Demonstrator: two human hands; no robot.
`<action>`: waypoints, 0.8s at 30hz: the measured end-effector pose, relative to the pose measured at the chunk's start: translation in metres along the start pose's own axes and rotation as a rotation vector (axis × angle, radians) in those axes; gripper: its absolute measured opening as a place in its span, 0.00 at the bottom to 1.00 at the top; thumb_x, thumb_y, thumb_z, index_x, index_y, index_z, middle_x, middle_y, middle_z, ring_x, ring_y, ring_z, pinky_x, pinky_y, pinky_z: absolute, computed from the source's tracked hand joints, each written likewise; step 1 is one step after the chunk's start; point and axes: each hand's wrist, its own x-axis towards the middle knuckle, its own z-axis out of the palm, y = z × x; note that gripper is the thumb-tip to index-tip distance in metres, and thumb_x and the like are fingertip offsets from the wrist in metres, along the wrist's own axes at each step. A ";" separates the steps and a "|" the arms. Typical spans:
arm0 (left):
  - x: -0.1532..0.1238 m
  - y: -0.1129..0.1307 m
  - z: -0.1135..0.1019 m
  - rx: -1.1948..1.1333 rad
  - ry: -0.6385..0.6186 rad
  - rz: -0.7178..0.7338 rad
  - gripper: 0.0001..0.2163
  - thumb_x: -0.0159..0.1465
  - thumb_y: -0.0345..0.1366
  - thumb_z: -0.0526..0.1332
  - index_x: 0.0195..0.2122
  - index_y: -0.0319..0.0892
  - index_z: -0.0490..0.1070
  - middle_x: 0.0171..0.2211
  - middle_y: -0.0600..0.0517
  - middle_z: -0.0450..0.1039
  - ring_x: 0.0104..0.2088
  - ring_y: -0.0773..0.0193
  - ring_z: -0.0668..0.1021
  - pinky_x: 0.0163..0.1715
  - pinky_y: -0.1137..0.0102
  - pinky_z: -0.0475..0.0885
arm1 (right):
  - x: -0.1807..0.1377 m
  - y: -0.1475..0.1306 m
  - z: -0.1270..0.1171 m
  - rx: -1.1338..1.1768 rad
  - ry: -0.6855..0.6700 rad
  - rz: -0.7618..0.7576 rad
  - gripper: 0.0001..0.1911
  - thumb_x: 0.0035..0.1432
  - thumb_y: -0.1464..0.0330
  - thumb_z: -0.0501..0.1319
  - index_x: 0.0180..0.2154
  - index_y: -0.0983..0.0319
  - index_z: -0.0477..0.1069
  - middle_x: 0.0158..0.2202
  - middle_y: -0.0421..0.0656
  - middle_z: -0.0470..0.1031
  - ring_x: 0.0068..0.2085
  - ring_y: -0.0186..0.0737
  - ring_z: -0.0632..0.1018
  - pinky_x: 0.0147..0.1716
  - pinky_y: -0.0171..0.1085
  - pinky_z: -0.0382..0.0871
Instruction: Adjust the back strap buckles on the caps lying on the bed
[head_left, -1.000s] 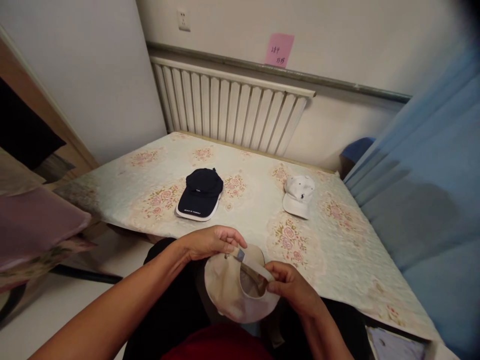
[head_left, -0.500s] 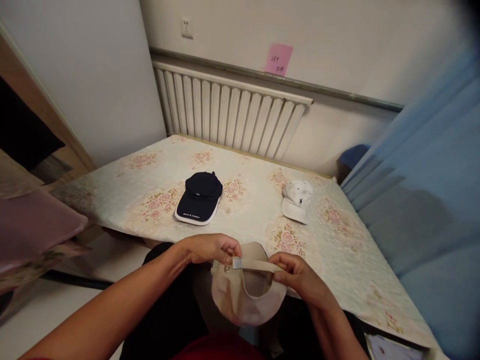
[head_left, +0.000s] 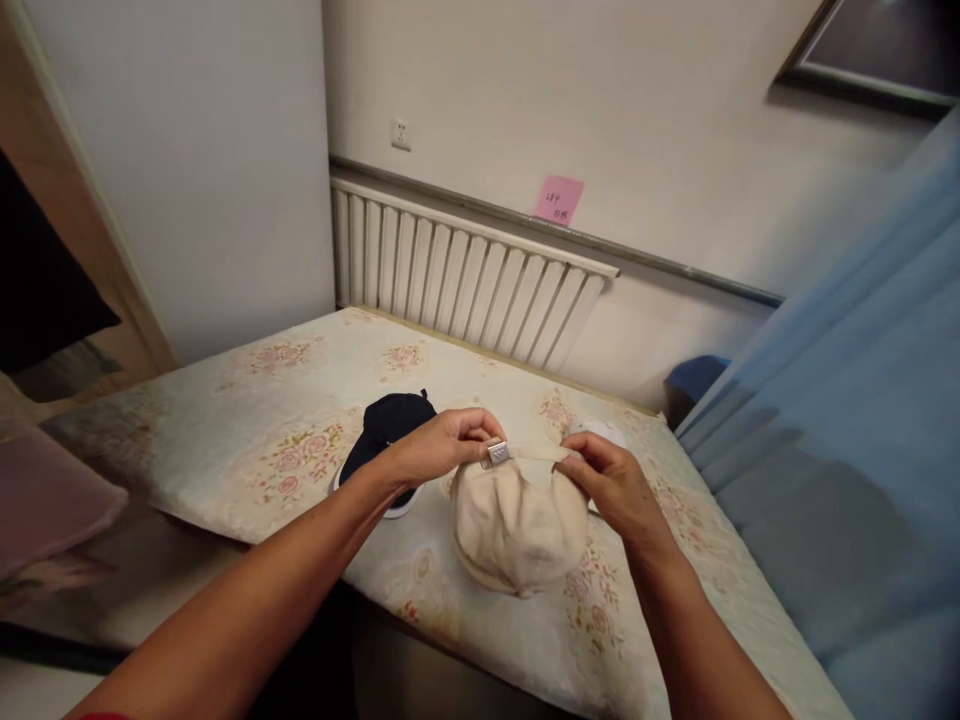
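Note:
A beige cap (head_left: 517,525) hangs from both my hands above the flowered mattress (head_left: 247,440). My left hand (head_left: 442,445) pinches the cap's back strap at its metal buckle (head_left: 496,455). My right hand (head_left: 611,482) pinches the other end of the same strap. A dark navy cap (head_left: 386,430) lies on the mattress, partly hidden behind my left hand. A white cap (head_left: 600,432) lies behind my right hand, with only a sliver showing.
A white radiator (head_left: 465,290) runs along the wall behind the mattress, with a pink note (head_left: 559,200) above it. A blue curtain (head_left: 847,440) hangs at the right. A pink cushion (head_left: 45,500) sits at the left edge.
Both hands have lifted the beige cap from my lap up and forward over the mattress, and the view has tilted up. The strap is now pulled straight between my hands.

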 end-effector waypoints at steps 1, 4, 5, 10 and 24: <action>0.003 0.005 -0.002 0.055 0.027 0.040 0.07 0.55 0.33 0.61 0.35 0.39 0.70 0.27 0.55 0.71 0.28 0.72 0.70 0.29 0.76 0.60 | 0.004 -0.003 0.000 -0.056 0.062 -0.048 0.06 0.50 0.64 0.62 0.30 0.60 0.71 0.23 0.36 0.67 0.26 0.33 0.65 0.26 0.34 0.57; 0.009 -0.001 -0.007 0.143 0.014 0.068 0.07 0.56 0.32 0.59 0.36 0.39 0.70 0.29 0.54 0.72 0.29 0.70 0.71 0.30 0.75 0.61 | 0.008 0.006 0.007 -0.161 0.140 -0.092 0.06 0.52 0.64 0.60 0.29 0.60 0.70 0.24 0.37 0.67 0.27 0.35 0.66 0.29 0.35 0.59; 0.010 -0.010 -0.009 0.140 -0.018 0.045 0.07 0.56 0.32 0.59 0.36 0.39 0.70 0.28 0.55 0.72 0.29 0.70 0.71 0.29 0.75 0.61 | 0.008 0.015 0.010 -0.177 0.124 -0.075 0.06 0.52 0.64 0.59 0.29 0.60 0.70 0.23 0.37 0.66 0.27 0.35 0.66 0.29 0.35 0.59; 0.013 -0.084 -0.013 0.034 -0.114 -0.138 0.08 0.51 0.28 0.58 0.34 0.38 0.70 0.25 0.57 0.70 0.25 0.72 0.69 0.28 0.76 0.60 | -0.008 0.083 0.032 -0.191 -0.083 0.089 0.06 0.52 0.67 0.56 0.27 0.61 0.68 0.23 0.36 0.65 0.27 0.35 0.66 0.28 0.34 0.58; 0.013 -0.152 -0.008 -0.120 -0.266 -0.151 0.10 0.53 0.31 0.60 0.38 0.40 0.69 0.27 0.57 0.71 0.26 0.72 0.70 0.26 0.77 0.60 | -0.021 0.068 0.059 -0.193 -0.416 0.360 0.15 0.44 0.76 0.58 0.36 0.59 0.74 0.32 0.38 0.74 0.31 0.36 0.70 0.30 0.34 0.60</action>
